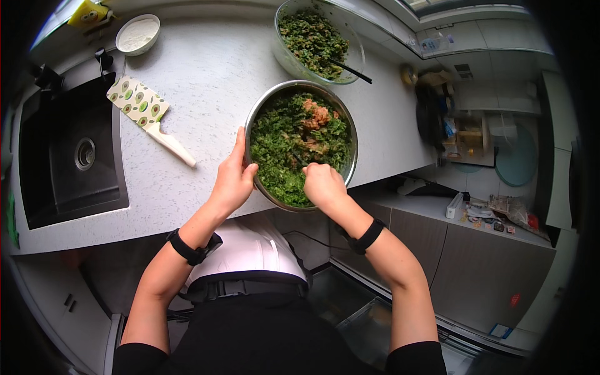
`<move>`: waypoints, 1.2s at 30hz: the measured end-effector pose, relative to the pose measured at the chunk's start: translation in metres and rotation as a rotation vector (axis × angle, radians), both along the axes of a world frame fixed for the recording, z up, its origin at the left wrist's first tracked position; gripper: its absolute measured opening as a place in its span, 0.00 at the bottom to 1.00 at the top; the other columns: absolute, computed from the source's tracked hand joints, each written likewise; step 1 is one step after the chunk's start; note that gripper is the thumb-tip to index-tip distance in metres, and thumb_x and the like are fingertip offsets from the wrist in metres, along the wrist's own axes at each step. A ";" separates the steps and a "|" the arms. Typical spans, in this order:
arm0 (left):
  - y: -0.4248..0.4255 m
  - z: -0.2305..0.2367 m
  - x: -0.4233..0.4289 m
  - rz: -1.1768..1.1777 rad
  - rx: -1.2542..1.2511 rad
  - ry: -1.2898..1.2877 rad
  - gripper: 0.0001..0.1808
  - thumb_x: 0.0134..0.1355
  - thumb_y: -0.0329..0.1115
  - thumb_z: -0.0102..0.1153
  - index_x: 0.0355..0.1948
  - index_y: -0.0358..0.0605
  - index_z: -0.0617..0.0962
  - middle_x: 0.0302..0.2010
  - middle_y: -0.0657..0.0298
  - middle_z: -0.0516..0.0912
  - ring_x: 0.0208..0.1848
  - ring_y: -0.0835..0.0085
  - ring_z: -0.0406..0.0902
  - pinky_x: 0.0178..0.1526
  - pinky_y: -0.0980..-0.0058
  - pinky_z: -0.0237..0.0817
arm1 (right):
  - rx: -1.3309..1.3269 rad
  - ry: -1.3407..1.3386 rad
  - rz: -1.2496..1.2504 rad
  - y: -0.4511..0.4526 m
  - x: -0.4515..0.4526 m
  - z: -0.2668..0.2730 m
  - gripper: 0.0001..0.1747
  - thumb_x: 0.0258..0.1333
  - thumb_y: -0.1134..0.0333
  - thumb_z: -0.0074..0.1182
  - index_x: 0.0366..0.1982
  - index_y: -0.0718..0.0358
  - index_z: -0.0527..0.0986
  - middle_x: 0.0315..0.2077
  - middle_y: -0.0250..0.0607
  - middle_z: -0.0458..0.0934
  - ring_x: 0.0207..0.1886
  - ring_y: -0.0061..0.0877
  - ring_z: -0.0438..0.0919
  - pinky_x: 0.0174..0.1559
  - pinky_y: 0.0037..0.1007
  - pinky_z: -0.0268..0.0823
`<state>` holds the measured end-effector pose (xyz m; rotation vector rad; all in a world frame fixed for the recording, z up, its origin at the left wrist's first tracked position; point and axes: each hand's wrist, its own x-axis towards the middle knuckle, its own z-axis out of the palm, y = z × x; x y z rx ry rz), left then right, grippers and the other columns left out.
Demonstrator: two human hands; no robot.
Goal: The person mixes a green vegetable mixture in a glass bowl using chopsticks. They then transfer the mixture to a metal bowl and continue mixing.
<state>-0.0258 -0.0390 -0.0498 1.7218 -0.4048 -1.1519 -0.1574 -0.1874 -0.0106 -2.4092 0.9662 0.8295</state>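
A round stainless steel bowl (300, 83) sits at the counter's front edge, full of finely chopped leafy greens (276, 140). A lump of pinkish minced filling (316, 114) lies on the far right of the greens, with more partly mixed in below it. My left hand (235, 180) grips the bowl's left side, thumb at the rim. Inside the bowl's near right part, my right hand (326, 186) is closed around a dark utensil (298, 158). Its lower end is buried in the greens, so its kind is unclear.
Behind stands a glass bowl (360, 54) of chopped green mixture with a black-handled utensil (349, 69). Leftward are an avocado-patterned cleaver (139, 101), a black sink (49, 140) and a bowl of white powder (137, 36). A lower cabinet (487, 267) stands to the right.
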 end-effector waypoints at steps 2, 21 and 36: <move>0.002 0.000 0.002 0.008 0.011 -0.007 0.41 0.54 0.21 0.51 0.67 0.47 0.48 0.28 0.51 0.75 0.29 0.65 0.74 0.39 0.72 0.67 | 0.020 0.100 0.074 0.017 -0.016 0.009 0.14 0.55 0.66 0.44 0.23 0.67 0.75 0.22 0.56 0.77 0.30 0.47 0.78 0.35 0.43 0.70; 0.003 0.005 0.002 -0.059 0.009 -0.014 0.41 0.55 0.20 0.49 0.67 0.47 0.47 0.31 0.53 0.75 0.30 0.69 0.73 0.36 0.74 0.68 | -0.173 0.138 0.021 -0.026 -0.029 0.006 0.13 0.54 0.67 0.44 0.22 0.66 0.76 0.23 0.51 0.78 0.30 0.42 0.79 0.33 0.39 0.72; 0.009 -0.002 0.002 -0.020 -0.030 -0.014 0.39 0.55 0.21 0.49 0.67 0.45 0.49 0.25 0.57 0.74 0.27 0.71 0.71 0.34 0.74 0.66 | -0.050 0.098 0.117 0.018 -0.040 0.020 0.09 0.48 0.71 0.46 0.20 0.66 0.74 0.21 0.54 0.78 0.28 0.42 0.80 0.33 0.39 0.73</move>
